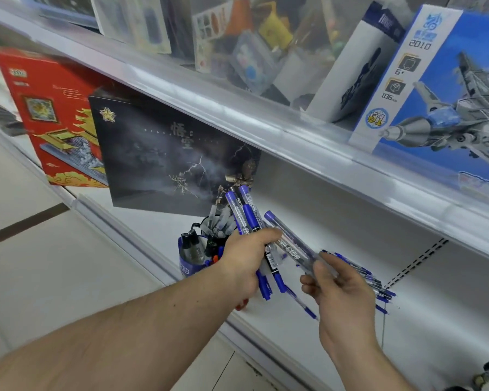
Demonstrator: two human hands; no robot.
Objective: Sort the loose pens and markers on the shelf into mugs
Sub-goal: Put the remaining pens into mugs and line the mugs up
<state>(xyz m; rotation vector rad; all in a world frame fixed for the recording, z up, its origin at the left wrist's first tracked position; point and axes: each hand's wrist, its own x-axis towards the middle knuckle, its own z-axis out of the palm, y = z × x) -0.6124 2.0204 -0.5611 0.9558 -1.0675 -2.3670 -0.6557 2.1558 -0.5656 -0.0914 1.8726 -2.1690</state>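
White shop shelving (336, 221) fills the view, its lower board running from near right to far left, with a second white shelf (237, 108) above it carrying a blue jet model box (441, 88) at the right and clear plastic packets further left. On the lower board, at the far left, a red building-set box (54, 114) leans beside a black box (164, 156) with a gold star and lightning artwork.

In front of the black box stand two mugs. The blue mug (189, 263) nearer the shelf edge holds black-capped markers; the dark mug (218, 227) just behind it holds pale, translucent pens.

The left hand (246, 263) is curled round a bundle of blue markers (246, 213), their capped ends sticking up above the fist and their lower ends poking out below it, just right of the mugs. The right hand (339, 289) pinches a single blue pen (291, 238) between thumb and fingers; the pen slants up and left, its far tip close to the bundle in the left hand.

Behind and to the right of the right hand, a row of loose blue pens (378, 286) lies on the white board, with a few more (308, 310) scattered between the two hands.
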